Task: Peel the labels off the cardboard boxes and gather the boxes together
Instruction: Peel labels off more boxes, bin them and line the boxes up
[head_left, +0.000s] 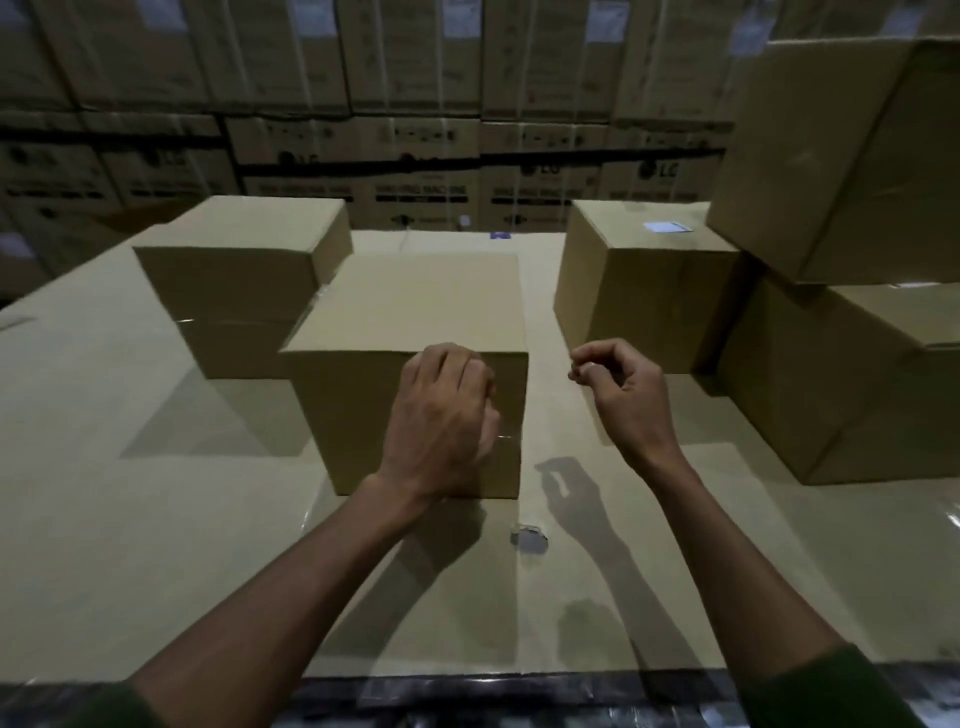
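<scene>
Your left hand (447, 410) is curled against the front face of the middle box (410, 332), fingertips pressed at the upper right of that face, knuckles bent. It looks like you're picking at something there, maybe a strip of clear tape or a label edge, but I can't tell whether you actually have hold of it since the fingers cover the spot. Your right hand (618, 384) hangs in the air just beside that box's right edge, fingers loosely curled with thumb and forefinger pinched close; if there's a scrap between them it's too small to make out. The middle box sits near the centre of the table (104, 467), touching the left box (244, 275) behind it. The right box (644, 291) stands apart toward the far right edge and has a small pale label (667, 227) on its top, so that one looks not yet done. A crumpled bit (529, 538) lies on the table near the front, probably a peeled label. My advice for this step: brace the box with your free hand so it doesn't slide, get a nail fully under one corner first, then pull low and slow along the face instead of straight out, so the cardboard skin doesn't tear off with it. Drop the scrap by the crumpled bit. Then I'd go for the right box's top label, and push the three together after.
</scene>
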